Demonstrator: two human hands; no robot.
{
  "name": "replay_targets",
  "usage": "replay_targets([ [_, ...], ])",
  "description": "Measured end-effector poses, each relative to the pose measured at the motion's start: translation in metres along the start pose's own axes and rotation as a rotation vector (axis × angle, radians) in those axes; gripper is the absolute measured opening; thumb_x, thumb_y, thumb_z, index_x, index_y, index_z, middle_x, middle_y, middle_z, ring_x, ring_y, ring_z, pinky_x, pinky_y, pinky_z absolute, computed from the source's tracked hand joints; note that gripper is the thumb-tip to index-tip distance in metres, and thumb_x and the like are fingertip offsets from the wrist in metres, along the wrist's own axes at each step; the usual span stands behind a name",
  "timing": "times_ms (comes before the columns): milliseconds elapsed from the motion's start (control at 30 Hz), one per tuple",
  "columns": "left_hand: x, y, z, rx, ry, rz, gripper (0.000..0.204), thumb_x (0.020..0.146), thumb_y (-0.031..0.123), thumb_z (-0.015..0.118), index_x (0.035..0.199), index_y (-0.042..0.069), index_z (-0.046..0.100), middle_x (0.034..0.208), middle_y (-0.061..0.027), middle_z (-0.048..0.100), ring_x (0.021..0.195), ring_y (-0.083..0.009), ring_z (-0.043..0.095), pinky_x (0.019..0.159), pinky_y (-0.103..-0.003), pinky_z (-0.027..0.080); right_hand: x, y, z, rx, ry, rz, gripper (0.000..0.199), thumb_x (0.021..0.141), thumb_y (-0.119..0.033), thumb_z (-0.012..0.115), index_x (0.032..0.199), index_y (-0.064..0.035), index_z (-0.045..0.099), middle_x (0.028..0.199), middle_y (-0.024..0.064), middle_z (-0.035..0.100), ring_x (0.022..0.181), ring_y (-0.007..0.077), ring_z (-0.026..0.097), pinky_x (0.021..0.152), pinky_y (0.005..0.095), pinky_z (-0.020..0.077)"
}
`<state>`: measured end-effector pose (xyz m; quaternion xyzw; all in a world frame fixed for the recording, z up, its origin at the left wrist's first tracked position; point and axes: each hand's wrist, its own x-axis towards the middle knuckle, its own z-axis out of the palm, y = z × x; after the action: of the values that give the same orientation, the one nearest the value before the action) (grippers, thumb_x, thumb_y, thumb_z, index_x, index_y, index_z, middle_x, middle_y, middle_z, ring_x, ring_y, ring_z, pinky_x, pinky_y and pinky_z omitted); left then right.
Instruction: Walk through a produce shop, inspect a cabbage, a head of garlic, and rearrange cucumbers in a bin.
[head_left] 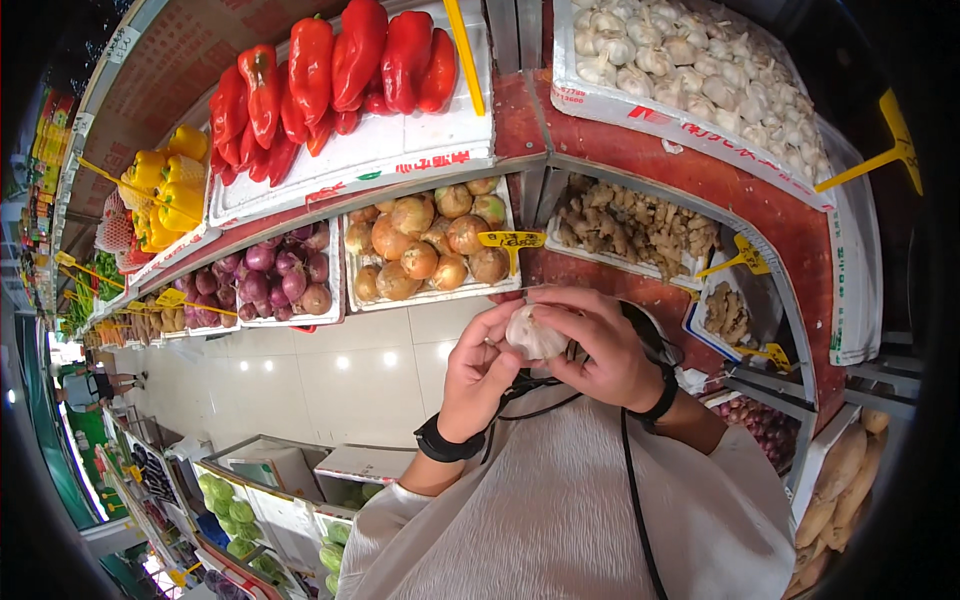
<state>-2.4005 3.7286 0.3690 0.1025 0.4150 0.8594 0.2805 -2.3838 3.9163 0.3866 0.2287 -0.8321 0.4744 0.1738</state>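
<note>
A white garlic bulb is held up in front of my chest, between both hands. My left hand grips its left side, thumb low and fingers curled behind. From the right, my right hand closes on the same bulb, with its fingers over the top. Both wrists wear black bands. Beyond my hands lies a white foam box of yellow onions, and a box of ginger is to the right of it. A large foam box of garlic bulbs stands on the upper shelf at the far right.
Red peppers and yellow peppers fill the upper shelf at left, with red onions below. Yellow price tags stick out from the shelves. Cabbages stand in crates behind at left. A black cord hangs down my shirt.
</note>
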Motion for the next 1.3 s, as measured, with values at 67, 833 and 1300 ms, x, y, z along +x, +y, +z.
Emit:
replay_targets([
  [67,-0.001,-0.002,-0.004,0.109,0.071,-0.003,0.052,0.091,0.014,0.061,0.134,-0.001,0.036,0.132,-0.0133,0.048,0.118,-0.0204,0.050,0.096,-0.031,0.042,0.005,-0.005,-0.001,0.033,-0.002,0.001,0.062,0.069,0.001,0.070,0.126,-0.0038,0.048,0.126,0.0148,0.051,0.111,0.0333,0.054,0.093,0.0389,0.0454],
  [833,0.002,-0.004,0.012,0.169,0.180,0.077,0.045,0.082,-0.012,0.058,0.122,0.003,0.040,0.109,-0.0101,0.057,0.100,-0.0168,0.060,0.083,-0.027,0.051,0.007,-0.004,-0.019,-0.034,-0.129,0.013,0.054,0.071,-0.011,0.073,0.120,-0.0085,0.054,0.122,0.0106,0.049,0.109,0.0302,0.050,0.092,0.0413,0.0423],
  [1300,0.006,-0.001,0.007,0.266,0.175,0.096,0.024,0.091,0.008,0.055,0.114,0.000,0.051,0.110,-0.0162,0.062,0.102,-0.0254,0.059,0.084,-0.038,0.050,0.083,0.083,-0.173,-0.392,0.385,0.183,0.041,0.077,-0.014,0.071,0.114,-0.0039,0.055,0.111,0.0124,0.055,0.104,0.0241,0.055,0.088,0.0348,0.0467],
])
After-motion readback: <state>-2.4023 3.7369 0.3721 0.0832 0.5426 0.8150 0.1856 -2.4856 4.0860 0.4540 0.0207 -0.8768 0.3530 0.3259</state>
